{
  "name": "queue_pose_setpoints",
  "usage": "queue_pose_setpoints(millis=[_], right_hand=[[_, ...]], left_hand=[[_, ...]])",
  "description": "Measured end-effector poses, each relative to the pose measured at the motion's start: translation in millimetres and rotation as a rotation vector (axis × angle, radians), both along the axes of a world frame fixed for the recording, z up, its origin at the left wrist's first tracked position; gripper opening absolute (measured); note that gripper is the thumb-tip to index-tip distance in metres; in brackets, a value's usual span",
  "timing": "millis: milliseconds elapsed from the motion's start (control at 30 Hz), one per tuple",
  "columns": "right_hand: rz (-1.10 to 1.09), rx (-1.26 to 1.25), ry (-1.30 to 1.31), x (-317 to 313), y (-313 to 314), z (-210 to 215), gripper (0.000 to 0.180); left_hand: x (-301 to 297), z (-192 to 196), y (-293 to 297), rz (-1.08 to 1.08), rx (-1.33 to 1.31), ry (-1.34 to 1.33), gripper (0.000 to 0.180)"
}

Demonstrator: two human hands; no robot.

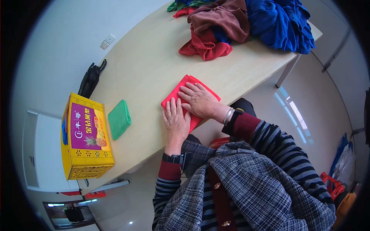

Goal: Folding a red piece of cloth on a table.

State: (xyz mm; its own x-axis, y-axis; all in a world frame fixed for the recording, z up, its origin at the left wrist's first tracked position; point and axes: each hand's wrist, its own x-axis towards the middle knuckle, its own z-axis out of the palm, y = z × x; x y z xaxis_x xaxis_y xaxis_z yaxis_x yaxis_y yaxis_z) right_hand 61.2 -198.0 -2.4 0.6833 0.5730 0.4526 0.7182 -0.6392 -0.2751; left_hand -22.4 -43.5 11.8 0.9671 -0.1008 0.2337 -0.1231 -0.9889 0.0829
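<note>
Left hand: the left hand (176, 122) lay flat, palm down, fingers straight, pressing on the red cloth (174, 91).
Right hand: the right hand (201, 101) also lay flat on it, fingers slightly spread, thumb close beside the left fingers.
Red cloth: folded into a rough square, on the tabletop right at the near edge, under both hands.
Wrists: black-strapped watch (172, 158) on the left, silvery bracelet (228, 114) on the right.
Sleeves: striped grey and black, maroon cuffs.
Green cloth: the folded green cloth (120, 120) lay to the left, well apart from the hands, just beside the crate.
Crate: yellow crate (88, 158) stood at the table's left end.
Crate print: purple panel (79, 136) with large white and yellow characters, legible; pineapple picture (96, 141) at its lower right; row of dark floral motifs below.
Cloth pile: heap at the far end, loose and crumpled: brown cloth (221, 19), blue cloth (281, 27), more red and green.
Table: pale wood-look tabletop (146, 77), metal leg (287, 71) at right.
Black object: the black item (90, 79) sat behind the crate, kind unclear.
Room: pale wall (65, 50) with socket plates (104, 45); glossy floor (308, 96) reflected bright strips.
</note>
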Motion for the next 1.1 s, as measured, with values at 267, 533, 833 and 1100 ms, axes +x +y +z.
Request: queue_pose_setpoints(millis=[267, 533, 833, 1100], right_hand=[[-0.119, -0.082, 0.179, 18.4, -15.3, 24.7, 0.060], [-0.271, 0.112, 0.206, -46.2, -57.1, 43.0, 0.054], [-0.232, 0.274, 0.348, -9.5, -53.2, 24.6, 0.032], [-0.051, 0.212, 0.214, 36.0, -3.2, 36.0, 0.030]], left_hand=[[-10.4, 5.2, -5.3, 0.043, 0.048, 0.024, 0.067], [-22.6, 17.3, 17.4, -0.053, -0.055, 0.048, 0.065], [-46.2, 25.7, 12.8, -0.044, 0.073, -0.088, 0.058], [-70.1, 42.1, -4.0, 0.016, 0.076, -0.087, 0.048]])
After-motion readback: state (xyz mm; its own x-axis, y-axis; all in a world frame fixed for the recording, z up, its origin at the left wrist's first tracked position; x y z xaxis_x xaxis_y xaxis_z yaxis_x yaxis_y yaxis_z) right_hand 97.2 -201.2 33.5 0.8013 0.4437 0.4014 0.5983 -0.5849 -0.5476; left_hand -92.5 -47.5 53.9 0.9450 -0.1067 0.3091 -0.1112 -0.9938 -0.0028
